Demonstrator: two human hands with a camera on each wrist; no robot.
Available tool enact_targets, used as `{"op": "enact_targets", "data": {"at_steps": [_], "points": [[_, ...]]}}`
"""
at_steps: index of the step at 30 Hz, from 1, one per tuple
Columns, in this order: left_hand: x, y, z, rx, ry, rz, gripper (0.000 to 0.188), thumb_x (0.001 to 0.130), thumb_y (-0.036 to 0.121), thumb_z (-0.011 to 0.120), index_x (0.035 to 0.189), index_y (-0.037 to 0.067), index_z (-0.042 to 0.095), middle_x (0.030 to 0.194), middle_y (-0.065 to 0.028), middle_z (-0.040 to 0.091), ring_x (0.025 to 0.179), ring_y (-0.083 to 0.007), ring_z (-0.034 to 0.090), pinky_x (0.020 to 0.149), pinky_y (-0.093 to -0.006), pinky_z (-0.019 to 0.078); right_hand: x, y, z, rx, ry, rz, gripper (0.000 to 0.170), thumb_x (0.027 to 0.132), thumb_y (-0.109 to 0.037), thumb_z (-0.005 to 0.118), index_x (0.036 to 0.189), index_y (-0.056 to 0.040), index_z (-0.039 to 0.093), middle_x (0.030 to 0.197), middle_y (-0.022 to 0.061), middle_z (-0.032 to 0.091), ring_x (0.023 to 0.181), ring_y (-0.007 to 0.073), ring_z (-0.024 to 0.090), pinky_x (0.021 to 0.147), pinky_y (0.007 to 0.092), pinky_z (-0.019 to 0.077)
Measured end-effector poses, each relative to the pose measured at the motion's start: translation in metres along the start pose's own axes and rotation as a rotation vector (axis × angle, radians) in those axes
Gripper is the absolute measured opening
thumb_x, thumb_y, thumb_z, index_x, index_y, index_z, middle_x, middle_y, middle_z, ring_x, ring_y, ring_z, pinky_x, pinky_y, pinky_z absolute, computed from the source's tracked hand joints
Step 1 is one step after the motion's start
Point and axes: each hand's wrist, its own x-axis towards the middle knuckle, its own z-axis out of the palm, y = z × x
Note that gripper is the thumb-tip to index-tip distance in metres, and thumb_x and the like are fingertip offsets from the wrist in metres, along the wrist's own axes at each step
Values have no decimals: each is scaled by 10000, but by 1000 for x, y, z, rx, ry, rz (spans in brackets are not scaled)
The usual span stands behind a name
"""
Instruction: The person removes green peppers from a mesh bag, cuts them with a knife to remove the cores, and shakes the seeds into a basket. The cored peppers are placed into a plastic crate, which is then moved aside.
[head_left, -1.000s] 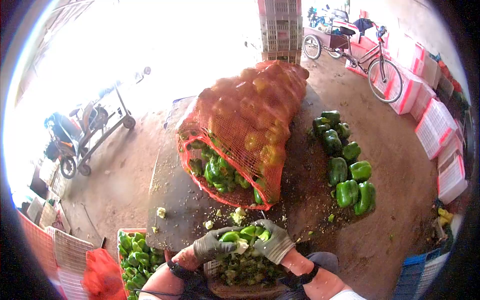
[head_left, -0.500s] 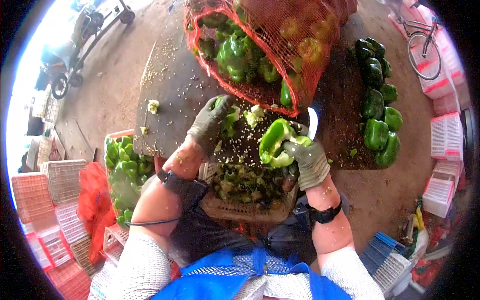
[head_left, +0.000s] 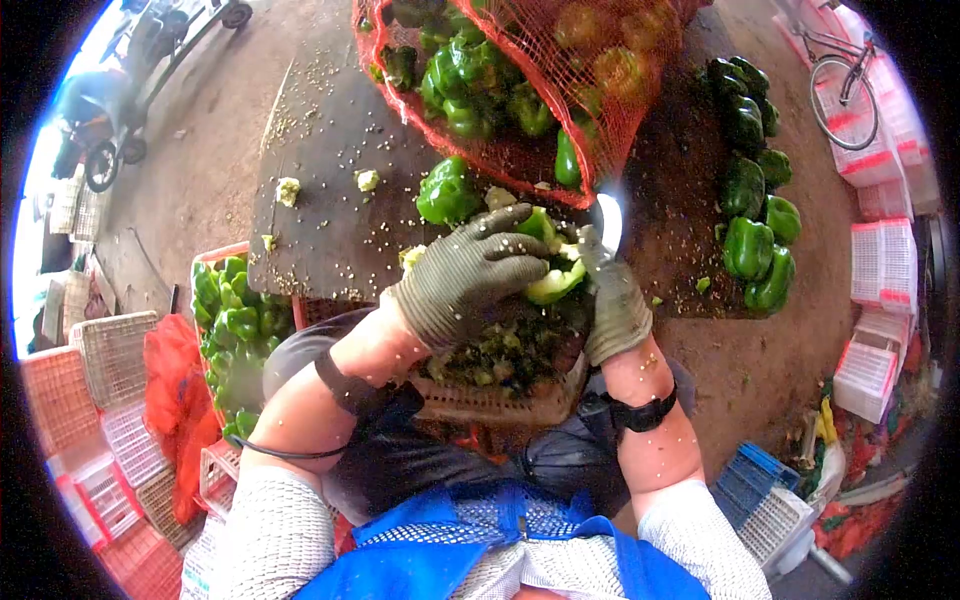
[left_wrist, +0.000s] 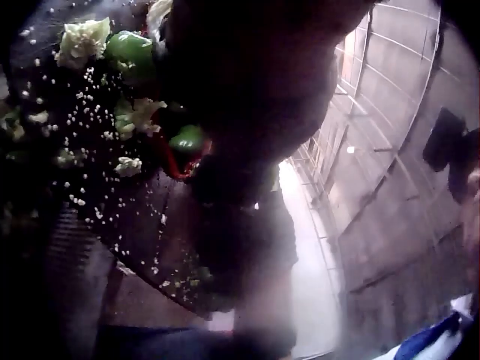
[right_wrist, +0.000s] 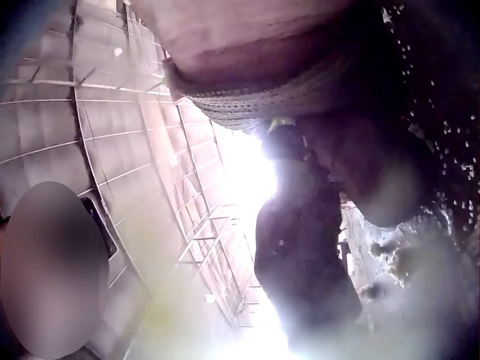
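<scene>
A cut green bell pepper half (head_left: 556, 284), its pale inside showing, sits between the two gloved hands in the head view. My left hand (head_left: 465, 282) reaches across from the left and grips it, fingers over its near side. My right hand (head_left: 617, 305) holds a knife (head_left: 608, 222) with a curved, bright blade pointing up and away; its handle is hidden in the glove. The fingers of that hand are right at the pepper's right edge. Another green pepper piece (head_left: 449, 190) lies on the dark board (head_left: 330, 215) just beyond my left hand. Both wrist views are dark.
A red mesh sack (head_left: 640, 110) of peppers lies open at the board's far side. Rows of whole peppers (head_left: 748, 248) stand on the right. Below the hands is a crate (head_left: 500, 408) of scraps. A crate of pepper pieces (head_left: 240, 320) stands left. Seeds and pale cores (head_left: 288, 191) litter the board.
The view has tilted down. My left hand moved from the board to the pepper half at my right hand. A green piece now lies on the board where my left hand was.
</scene>
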Motion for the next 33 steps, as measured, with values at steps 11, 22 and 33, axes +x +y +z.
{"op": "enact_targets", "data": {"at_steps": [11, 22, 33], "points": [[-4, 14, -15, -1495, 196, -544, 679, 841, 432, 678, 1317, -5, 472, 1273, -104, 570, 1130, -205, 571, 984, -354, 457, -26, -16, 14, 49, -124, -357, 810, 891, -230, 658, 1492, -88, 135, 1146, 50, 603, 1004, 133, 550, 885, 272, 447], [-8, 76, -62, -301, 79, -35, 762, 679, 132, 820, 1314, 11, 417, 1242, -173, 522, 1142, -340, 523, 998, -399, 415, -119, -66, 34, -181, -238, -578, 622, 786, -124, 740, 1331, -81, 444, 1274, 107, 563, 1140, 217, 565, 978, 373, 480], [-56, 162, -86, 191, 124, 61, 646, 688, 284, 639, 1287, 115, 466, 935, -148, 539, 828, -351, 593, 697, -452, 495, -193, -73, 102, 317, -175, -379, 916, 777, -339, 746, 1461, -56, 207, 1211, 71, 555, 1057, 207, 568, 963, 330, 448]]}}
